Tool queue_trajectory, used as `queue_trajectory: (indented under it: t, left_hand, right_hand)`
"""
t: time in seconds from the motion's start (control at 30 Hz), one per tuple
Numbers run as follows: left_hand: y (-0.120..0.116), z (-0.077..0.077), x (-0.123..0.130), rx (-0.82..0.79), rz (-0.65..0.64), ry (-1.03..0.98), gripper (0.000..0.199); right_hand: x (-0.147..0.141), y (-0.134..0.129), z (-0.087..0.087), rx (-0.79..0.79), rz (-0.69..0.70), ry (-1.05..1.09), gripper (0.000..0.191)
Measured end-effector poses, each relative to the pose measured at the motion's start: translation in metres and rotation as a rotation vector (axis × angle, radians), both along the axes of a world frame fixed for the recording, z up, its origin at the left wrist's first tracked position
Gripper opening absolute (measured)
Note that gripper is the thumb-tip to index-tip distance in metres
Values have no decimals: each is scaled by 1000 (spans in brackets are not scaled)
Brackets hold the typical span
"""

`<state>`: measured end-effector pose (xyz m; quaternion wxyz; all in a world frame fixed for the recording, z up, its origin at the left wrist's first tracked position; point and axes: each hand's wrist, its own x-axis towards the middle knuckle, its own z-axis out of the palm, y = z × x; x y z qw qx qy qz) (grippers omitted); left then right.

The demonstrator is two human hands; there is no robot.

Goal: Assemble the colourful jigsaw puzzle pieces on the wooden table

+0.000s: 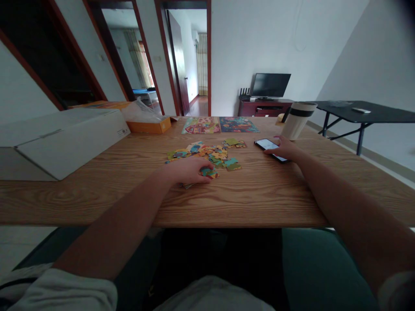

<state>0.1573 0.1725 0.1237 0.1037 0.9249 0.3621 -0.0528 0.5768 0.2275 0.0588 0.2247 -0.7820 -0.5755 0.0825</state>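
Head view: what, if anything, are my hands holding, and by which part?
Right hand lies across the phone, thumb at its near edge; left hand has thumb and fingers around puzzle pieces. Whether either is gripped cannot be told.

A wood-grain table [246, 196] is carrying jigsaw pieces [216, 152], two illustrated sheets [202, 125], a smartphone [266, 144] and a tumbler [294, 124]. A white carton [65, 136] and orange box [151, 126] are sitting left.
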Motion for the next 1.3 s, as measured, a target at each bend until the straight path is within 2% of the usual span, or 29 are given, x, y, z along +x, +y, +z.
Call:
queue_trajectory:
  t: [0.17,0.37,0.57,0.73,0.83,1.03,1.3]
  left_hand:
    - [-1,3,2,-16,10,21,52]
    - [2,5,1,-19,48,-1,55]
    - [10,1,-1,-7,47,-35,53]
    - [10,-1,-1,-35,78,-48,55]
    - [9,0,-1,-35,92,-52,56]
    - [6,2,0,-32,91,-45,59]
    - [1,4,4,-11,99,-31,60]
  right_hand:
    - [-2,0,1,30,-1,-8,98]
    - [-6,-1,5,-14,-16,-25,101]
    - [-7,0,7,-16,-15,-41,92]
    - [-3,5,4,7,0,-30,97]
    - [-3,5,3,7,-27,14,101]
    - [-6,2,5,-22,-53,93,95]
    - [-8,0,9,-3,-115,47,99]
